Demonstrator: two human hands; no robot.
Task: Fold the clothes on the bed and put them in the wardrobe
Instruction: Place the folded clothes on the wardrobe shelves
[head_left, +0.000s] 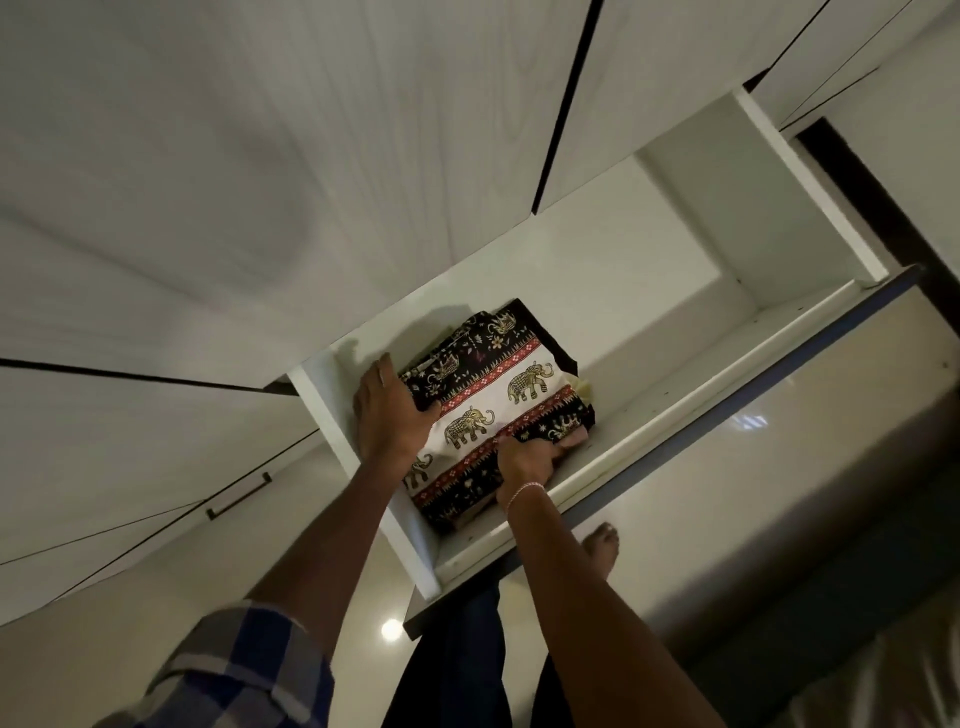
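From the head view, the folded elephant-print garment (493, 400) lies at the left end of the open drawer (675, 332). The left hand (387, 410) presses its side with straight fingers, and the right hand (524, 462) curls round its near edge. I'd settle it level, then slip the fingers out gently so the folds hold.

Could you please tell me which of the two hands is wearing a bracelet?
The right hand, gripping the near edge of the elephant-print cloth, has a thin bracelet at its wrist; the left hand, on the cloth's left side, wears none.
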